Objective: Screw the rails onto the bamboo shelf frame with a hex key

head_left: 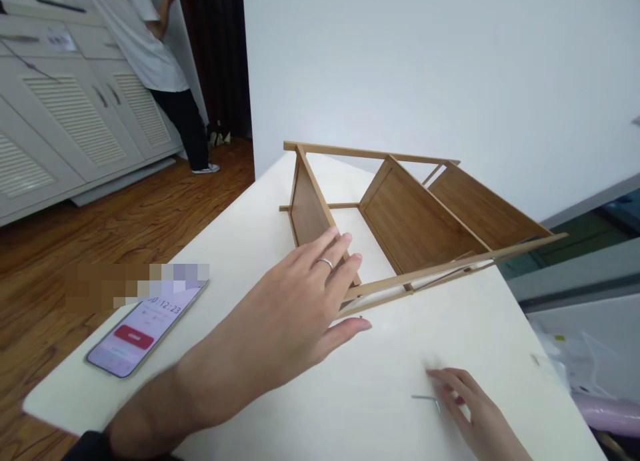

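Observation:
A light-brown wooden shelf frame (425, 214) with several flat panels lies on its side on the white table (320, 414). My left hand (305, 294), wearing a ring, rests with outstretched fingers on the frame's near left corner. Its thumb points right, and a tiny dark screw-like piece (361, 316) shows just above the thumb tip. Lower right, my right hand (473, 408) hovers low over the tabletop, fingers slightly apart and somewhat blurred. Beside those fingertips is an L-shaped hex key (424, 398); no firm grip on it shows.
A phone (145, 331) displaying a running timer lies at the table's left edge. Beyond it, a person in a white shirt (145, 41) stands by white louvred cabinets (75, 108). A white wall (425, 68) rises behind the table. Plastic-wrapped items (580, 361) sit off the right edge.

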`<state>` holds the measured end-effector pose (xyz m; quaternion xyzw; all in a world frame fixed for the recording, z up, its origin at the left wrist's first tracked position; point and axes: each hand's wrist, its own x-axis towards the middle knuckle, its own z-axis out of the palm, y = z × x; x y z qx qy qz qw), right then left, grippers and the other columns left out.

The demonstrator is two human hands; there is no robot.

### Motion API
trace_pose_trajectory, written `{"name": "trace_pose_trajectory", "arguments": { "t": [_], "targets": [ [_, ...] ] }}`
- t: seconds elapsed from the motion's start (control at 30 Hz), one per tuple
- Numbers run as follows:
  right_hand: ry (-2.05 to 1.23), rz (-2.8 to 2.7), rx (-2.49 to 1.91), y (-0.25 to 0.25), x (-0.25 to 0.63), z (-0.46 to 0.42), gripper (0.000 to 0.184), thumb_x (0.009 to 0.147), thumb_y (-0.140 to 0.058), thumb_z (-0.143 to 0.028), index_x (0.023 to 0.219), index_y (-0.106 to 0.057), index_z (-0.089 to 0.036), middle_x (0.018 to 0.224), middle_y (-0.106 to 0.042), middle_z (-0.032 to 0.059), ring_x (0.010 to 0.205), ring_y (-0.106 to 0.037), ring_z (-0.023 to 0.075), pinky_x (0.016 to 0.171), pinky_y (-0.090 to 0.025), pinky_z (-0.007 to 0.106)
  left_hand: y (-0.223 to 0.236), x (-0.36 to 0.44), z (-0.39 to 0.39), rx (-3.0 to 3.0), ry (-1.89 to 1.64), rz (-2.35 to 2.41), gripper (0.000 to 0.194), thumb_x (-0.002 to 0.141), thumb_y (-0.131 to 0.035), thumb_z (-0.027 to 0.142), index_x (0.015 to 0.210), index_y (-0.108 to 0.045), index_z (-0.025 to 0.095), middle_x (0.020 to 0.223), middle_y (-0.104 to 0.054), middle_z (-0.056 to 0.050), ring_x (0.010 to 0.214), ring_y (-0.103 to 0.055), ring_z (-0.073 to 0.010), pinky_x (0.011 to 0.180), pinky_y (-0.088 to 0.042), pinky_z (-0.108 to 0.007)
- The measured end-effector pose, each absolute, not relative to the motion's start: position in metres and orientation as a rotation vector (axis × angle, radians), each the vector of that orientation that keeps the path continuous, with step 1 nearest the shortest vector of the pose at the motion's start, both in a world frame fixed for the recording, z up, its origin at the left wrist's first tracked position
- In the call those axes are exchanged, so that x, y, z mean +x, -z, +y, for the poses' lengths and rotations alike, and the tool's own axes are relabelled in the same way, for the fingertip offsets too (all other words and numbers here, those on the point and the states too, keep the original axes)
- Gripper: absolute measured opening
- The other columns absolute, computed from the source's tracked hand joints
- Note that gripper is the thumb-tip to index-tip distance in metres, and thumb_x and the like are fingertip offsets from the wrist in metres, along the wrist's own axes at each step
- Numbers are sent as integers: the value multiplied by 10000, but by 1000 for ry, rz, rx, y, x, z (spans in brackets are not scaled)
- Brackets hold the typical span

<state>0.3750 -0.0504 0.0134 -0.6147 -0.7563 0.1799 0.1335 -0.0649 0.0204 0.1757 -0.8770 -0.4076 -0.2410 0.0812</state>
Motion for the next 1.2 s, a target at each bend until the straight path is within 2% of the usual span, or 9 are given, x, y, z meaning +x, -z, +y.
{"name": "trace_pose_trajectory", "arguments": {
  "t": [0.2,0.37,0.5,0.63,0.77,0.9,1.0,1.07,1.2],
  "targets": [
    [-503,-2145,-1744,-8,356,-67,354,1042,-523,-530,1019,-756,-264,955,-727,66,692,-722,162,629,-620,253,-179,-72,26,-2652,756,-1198,559,1098,-458,492,1402,-641,60,1524,-601,-210,1492,-508,-361,1192,-507,-530],
    [-435,-2153,-1800,7,339,-71,359,1078,-437,-480,883,-637,-254,866,-668,35,693,-699,173,636,-607,283,-175,-75,28,-2672,811,-1180,496,1105,-473,446,1423,-617,93,1547,-595,-158,1500,-504,-324,1198,-504,-505],
    [-391,-2062,-1839,12,325,-74,314,1094,-381,-419,919,-580,-252,927,-645,48,823,-703,202,747,-608,338,-175,-77,30,-2675,810,-1187,480,1103,-490,429,1429,-607,95,1542,-602,-145,1504,-498,-309,1216,-484,-496],
    [-363,-2059,-1867,4,311,-72,245,1088,-378,-351,946,-555,-259,859,-617,20,748,-675,193,702,-583,329,-176,-78,31,-2691,812,-1177,459,1099,-507,416,1415,-615,101,1529,-615,-137,1501,-503,-301,1219,-482,-491],
    [-317,-2144,-1750,-17,295,-64,211,1083,-348,-254,1131,-553,-253,891,-637,16,683,-670,159,682,-587,297,-174,-82,33,-2717,820,-1192,435,1083,-544,418,1411,-613,142,1565,-587,-110,1509,-494,-283,1215,-489,-477],
    [-323,-2308,-1387,-52,272,-51,179,1075,-418,-189,1098,-582,-258,879,-668,6,663,-686,115,638,-584,210,-174,-87,34,-2731,845,-1179,442,1066,-567,444,1406,-613,164,1569,-583,-109,1491,-516,-267,1218,-485,-456],
    [-242,-2358,-1187,-85,252,-39,178,1070,-519,-197,1217,-609,-242,980,-752,38,852,-768,128,763,-622,193,-177,-91,36,-2763,870,-1173,421,1068,-553,472,1369,-635,191,1557,-596,-101,1475,-534,-258,1211,-489,-447],
    [-170,-2402,-1074,-106,240,-31,280,1059,-549,-178,1331,-599,-222,1113,-790,65,970,-788,140,892,-630,212,-179,-93,38,-2804,892,-1173,403,1068,-544,501,1343,-644,225,1541,-613,-74,1459,-552,-239,1204,-494,-433],
    [56,-2360,-908,-137,221,-19,321,998,-628,-72,1298,-645,-185,1108,-815,58,931,-801,139,914,-630,203,-181,-98,42,-2858,943,-1196,436,1013,-617,567,1315,-643,253,1566,-590,-50,1449,-560,-234,1217,-481,-423]
  ]
}}
